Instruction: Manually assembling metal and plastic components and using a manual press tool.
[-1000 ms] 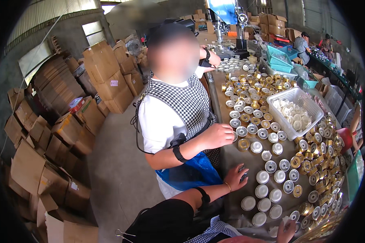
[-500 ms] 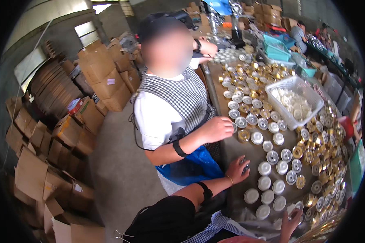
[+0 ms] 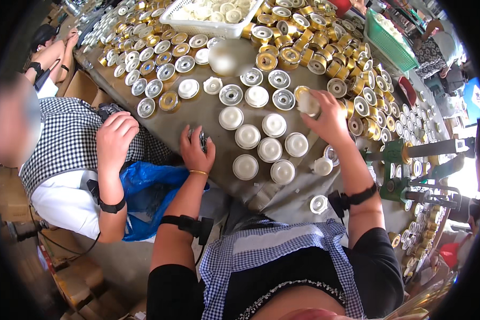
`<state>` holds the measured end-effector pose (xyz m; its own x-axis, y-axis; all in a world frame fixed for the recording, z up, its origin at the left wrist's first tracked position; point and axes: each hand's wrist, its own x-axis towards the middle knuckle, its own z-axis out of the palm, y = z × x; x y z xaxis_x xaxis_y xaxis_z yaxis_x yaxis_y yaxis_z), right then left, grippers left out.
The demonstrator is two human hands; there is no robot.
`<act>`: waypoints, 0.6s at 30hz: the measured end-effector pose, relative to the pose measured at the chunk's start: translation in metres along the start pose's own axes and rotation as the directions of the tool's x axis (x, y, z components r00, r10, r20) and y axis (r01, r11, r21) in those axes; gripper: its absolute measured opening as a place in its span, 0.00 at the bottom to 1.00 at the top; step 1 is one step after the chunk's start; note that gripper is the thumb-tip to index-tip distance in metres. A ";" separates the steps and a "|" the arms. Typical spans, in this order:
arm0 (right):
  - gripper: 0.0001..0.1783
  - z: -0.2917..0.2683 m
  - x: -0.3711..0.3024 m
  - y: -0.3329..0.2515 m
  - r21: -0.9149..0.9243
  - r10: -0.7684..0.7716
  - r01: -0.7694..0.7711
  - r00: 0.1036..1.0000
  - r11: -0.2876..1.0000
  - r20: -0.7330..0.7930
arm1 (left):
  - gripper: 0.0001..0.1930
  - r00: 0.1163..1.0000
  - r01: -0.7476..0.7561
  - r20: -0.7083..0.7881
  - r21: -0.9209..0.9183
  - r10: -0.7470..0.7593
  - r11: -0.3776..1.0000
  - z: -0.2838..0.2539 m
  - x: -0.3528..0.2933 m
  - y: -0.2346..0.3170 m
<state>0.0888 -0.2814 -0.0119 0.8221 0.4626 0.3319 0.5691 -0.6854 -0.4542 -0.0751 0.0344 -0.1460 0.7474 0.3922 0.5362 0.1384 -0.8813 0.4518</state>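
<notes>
My left hand (image 3: 196, 159) rests at the near left edge of the table, its fingers closed round a dark, shiny metallic piece (image 3: 199, 137). Farther right, my right hand (image 3: 330, 120) pinches a whitish round cap (image 3: 308, 103) with a gold edge, beside the gold pile. Between the two hands stand several white round caps (image 3: 270, 150) in loose rows. Silver-topped caps (image 3: 284, 99) lie just beyond them. Close to my right forearm are a small white ridged part (image 3: 322, 166) and a white ring-like disc (image 3: 319, 204).
Gold round caps (image 3: 314, 64) heap across the far side. A white basket (image 3: 202, 26) holds pale discs; a green basket (image 3: 389, 42) stands far right. A green metal hand press (image 3: 397, 170) is at the right. A co-worker's hand (image 3: 116, 141) is near the left edge.
My view has swung right and down onto the table. My right hand has moved forward over the table and now holds a whitish cap. My left hand still grips the dark piece.
</notes>
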 end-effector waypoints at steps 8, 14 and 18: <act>0.33 0.064 0.037 0.025 -0.196 -0.016 0.080 0.951 0.977 0.307 | 0.23 0.998 0.050 0.041 -0.056 -0.048 0.997 0.004 -0.010 0.005; 0.31 -0.027 -0.014 0.027 -0.017 -0.097 0.107 0.952 0.994 0.289 | 0.21 1.000 0.013 0.028 -0.017 -0.013 1.000 -0.004 0.004 0.003; 0.32 -0.046 -0.098 0.021 -0.138 -0.116 0.198 0.885 0.970 0.451 | 0.23 1.000 -0.020 0.007 -0.008 0.020 1.000 0.006 0.003 -0.002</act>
<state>0.0193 -0.3668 -0.0162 0.6691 0.7427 -0.0261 0.7126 -0.6511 -0.2611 -0.0693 0.0358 -0.1496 0.7546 0.3729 0.5399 0.1187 -0.8868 0.4467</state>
